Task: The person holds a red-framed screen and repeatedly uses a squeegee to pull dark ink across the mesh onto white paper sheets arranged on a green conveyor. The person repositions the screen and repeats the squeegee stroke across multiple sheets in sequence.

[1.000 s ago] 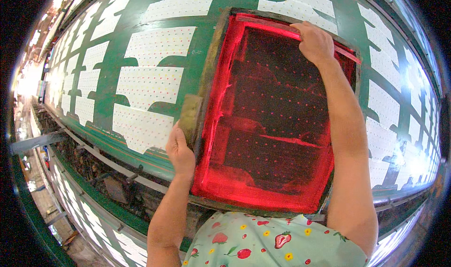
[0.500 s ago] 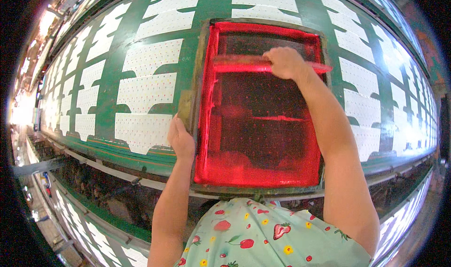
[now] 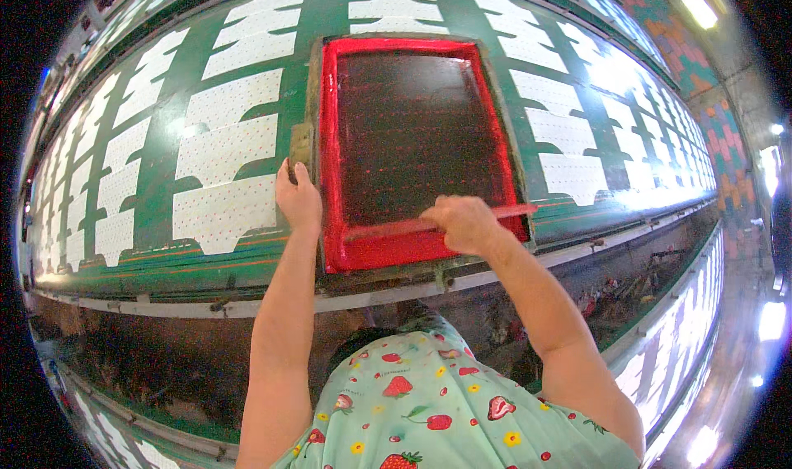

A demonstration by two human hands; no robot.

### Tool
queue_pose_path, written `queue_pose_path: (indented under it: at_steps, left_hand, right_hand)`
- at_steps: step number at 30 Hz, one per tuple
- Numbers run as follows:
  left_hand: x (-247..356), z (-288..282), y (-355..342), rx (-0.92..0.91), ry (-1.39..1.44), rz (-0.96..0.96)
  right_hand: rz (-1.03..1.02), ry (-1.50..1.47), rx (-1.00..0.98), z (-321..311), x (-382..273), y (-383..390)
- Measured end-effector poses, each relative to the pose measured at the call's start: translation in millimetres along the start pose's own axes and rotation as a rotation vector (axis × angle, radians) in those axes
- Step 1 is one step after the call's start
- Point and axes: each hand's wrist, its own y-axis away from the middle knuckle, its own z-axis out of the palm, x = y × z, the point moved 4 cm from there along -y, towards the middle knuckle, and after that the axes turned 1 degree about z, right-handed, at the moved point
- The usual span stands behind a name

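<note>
A screen-printing frame [image 3: 332, 114] with red ink round its dark dotted mesh lies on the long green table [image 3: 301, 19]. My left hand [image 3: 299, 193] is closed on an olive block [image 3: 299, 139] at the frame's left side. My right hand [image 3: 462, 226] grips a red-stained squeegee [image 3: 520, 211] lying across the lower part of the mesh; the hand hides part of the bar. White cut fabric panels [image 3: 227, 205] with small coloured dots lie in rows on both sides of the frame.
A metal rail [image 3: 190, 302] runs along the table's near edge, above a dark, cluttered space. Other long tables with white pieces [image 3: 660, 353] run parallel, behind and near me. A patchwork wall [image 3: 730, 139] and bright lights [image 3: 697, 7] are at the right.
My right hand has drawn the squeegee from the frame's top edge down toward its near edge. My left hand has stayed on the side block. The view has shifted and turned.
</note>
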Motion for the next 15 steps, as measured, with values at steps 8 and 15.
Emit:
queue_pose_path:
  at_steps: [8,15]
  left_hand:
    - [6.4,0.9,0.6,0.0,-0.146,0.069]
    - [-1.0,1.5,-5.3,-0.078,-0.144,0.062]
  right_hand:
    - [-0.047,-0.089,0.211,26.2,-39.2,70.6]
    - [-0.122,-0.38,0.35,24.4,16.3,118.0]
